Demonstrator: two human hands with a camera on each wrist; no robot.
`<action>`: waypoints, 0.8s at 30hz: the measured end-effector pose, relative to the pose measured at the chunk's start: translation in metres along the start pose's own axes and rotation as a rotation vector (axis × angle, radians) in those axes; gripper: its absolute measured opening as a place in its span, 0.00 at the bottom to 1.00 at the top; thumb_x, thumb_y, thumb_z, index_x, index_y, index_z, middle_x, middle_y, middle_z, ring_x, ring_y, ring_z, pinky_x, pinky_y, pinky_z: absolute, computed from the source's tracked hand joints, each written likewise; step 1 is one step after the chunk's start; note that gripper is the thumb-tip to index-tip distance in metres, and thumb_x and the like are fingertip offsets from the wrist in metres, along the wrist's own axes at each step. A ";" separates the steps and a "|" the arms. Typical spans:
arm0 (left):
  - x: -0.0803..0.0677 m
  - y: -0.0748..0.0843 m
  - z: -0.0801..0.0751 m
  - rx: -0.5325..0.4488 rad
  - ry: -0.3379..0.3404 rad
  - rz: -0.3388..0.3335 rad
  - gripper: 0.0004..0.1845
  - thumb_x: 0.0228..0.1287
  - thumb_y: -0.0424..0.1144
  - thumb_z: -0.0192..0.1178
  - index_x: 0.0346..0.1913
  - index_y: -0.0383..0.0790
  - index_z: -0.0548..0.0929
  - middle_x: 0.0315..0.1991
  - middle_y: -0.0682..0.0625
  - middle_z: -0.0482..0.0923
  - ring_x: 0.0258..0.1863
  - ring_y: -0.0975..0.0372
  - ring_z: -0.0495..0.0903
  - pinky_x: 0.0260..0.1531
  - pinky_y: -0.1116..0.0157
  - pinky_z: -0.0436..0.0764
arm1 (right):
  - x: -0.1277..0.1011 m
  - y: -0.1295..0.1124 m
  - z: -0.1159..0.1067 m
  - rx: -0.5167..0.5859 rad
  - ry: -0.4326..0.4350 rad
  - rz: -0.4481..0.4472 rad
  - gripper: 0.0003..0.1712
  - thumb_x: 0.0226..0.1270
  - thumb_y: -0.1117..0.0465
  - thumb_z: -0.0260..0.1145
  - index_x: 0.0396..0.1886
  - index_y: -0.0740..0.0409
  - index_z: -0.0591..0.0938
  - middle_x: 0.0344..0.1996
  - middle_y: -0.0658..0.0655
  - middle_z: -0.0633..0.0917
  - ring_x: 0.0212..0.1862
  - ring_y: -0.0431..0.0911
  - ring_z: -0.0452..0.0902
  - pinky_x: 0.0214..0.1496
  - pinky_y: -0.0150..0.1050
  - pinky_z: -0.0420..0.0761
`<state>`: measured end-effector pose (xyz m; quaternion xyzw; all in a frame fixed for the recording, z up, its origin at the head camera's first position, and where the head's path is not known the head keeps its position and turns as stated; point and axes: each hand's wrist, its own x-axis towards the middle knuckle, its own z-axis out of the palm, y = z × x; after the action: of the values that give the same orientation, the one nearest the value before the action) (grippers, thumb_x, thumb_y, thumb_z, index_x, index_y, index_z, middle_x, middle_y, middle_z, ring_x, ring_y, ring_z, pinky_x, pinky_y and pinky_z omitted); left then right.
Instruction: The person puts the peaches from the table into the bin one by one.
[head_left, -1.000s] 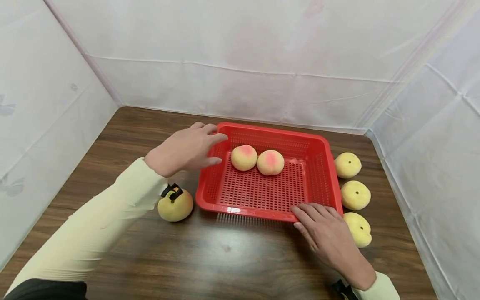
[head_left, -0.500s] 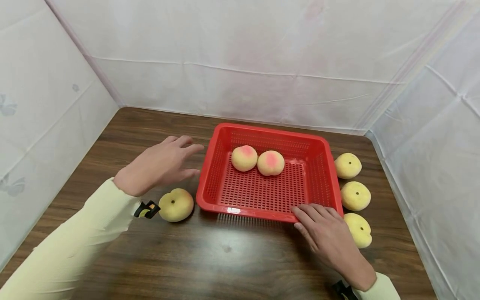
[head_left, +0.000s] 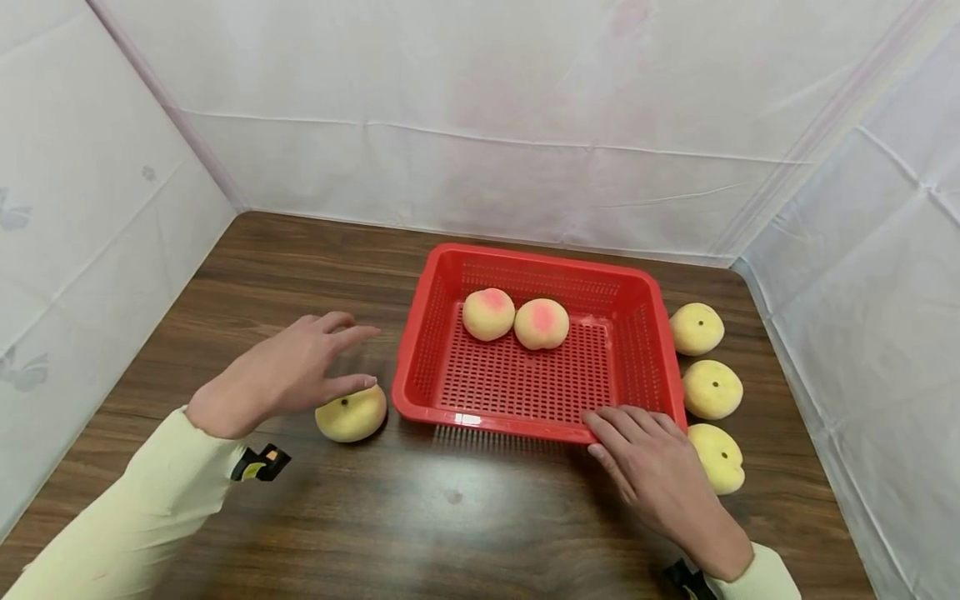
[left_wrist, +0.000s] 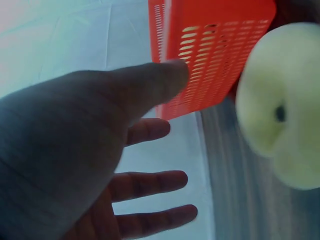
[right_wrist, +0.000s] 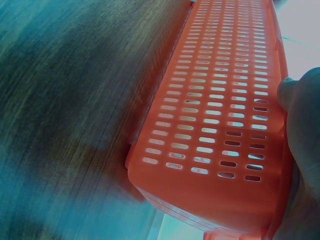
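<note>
While the left hand [head_left: 281, 377] hovers over a loose peach [head_left: 351, 414], the right hand [head_left: 651, 475] rests on the red basket [head_left: 637, 350].

Left hand: fingers spread and relaxed, grasping nothing; the thumb lies just above the peach, which sits on the wooden table [head_left: 450, 517] just beside the basket's near left corner; contact cannot be confirmed. Right hand: fingers straight, laid flat on the basket's near right rim, not curled around it. Basket contents: two pink-blushed peaches [head_left: 514, 318] side by side, touching, toward the far wall. Outside, along the basket's right side, three yellow peaches [head_left: 711, 389] stand in a row. White sheeting [head_left: 480, 100] encloses the table.
</note>
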<state>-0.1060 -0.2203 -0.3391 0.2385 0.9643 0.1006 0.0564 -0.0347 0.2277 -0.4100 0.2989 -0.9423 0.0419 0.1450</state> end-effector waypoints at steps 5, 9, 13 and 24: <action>-0.007 -0.004 0.010 -0.039 0.009 -0.015 0.36 0.67 0.60 0.67 0.71 0.45 0.77 0.64 0.39 0.79 0.61 0.38 0.79 0.61 0.39 0.77 | 0.001 0.000 0.000 0.001 0.000 0.000 0.23 0.70 0.49 0.68 0.63 0.48 0.84 0.55 0.52 0.88 0.58 0.50 0.83 0.58 0.51 0.80; -0.009 -0.004 0.016 -0.055 0.003 -0.020 0.37 0.65 0.62 0.69 0.71 0.45 0.77 0.64 0.38 0.78 0.61 0.38 0.79 0.60 0.38 0.77 | 0.000 0.000 0.000 0.000 0.007 -0.003 0.22 0.72 0.49 0.66 0.63 0.48 0.84 0.54 0.52 0.88 0.58 0.50 0.84 0.57 0.51 0.80; -0.012 -0.002 0.024 -0.082 -0.010 -0.016 0.38 0.63 0.61 0.70 0.70 0.45 0.78 0.64 0.37 0.78 0.60 0.38 0.80 0.59 0.39 0.78 | 0.000 0.000 0.000 0.001 0.012 -0.010 0.21 0.79 0.46 0.59 0.62 0.48 0.84 0.54 0.52 0.88 0.58 0.50 0.83 0.57 0.51 0.80; -0.014 0.005 0.046 -0.126 -0.033 0.000 0.41 0.57 0.62 0.74 0.71 0.47 0.78 0.61 0.40 0.80 0.52 0.46 0.82 0.49 0.48 0.83 | 0.000 0.001 0.000 0.005 0.014 -0.013 0.21 0.79 0.46 0.58 0.63 0.48 0.84 0.54 0.52 0.88 0.58 0.50 0.83 0.57 0.51 0.80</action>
<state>-0.0846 -0.2148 -0.3821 0.2360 0.9550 0.1573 0.0872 -0.0351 0.2285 -0.4095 0.3052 -0.9391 0.0453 0.1510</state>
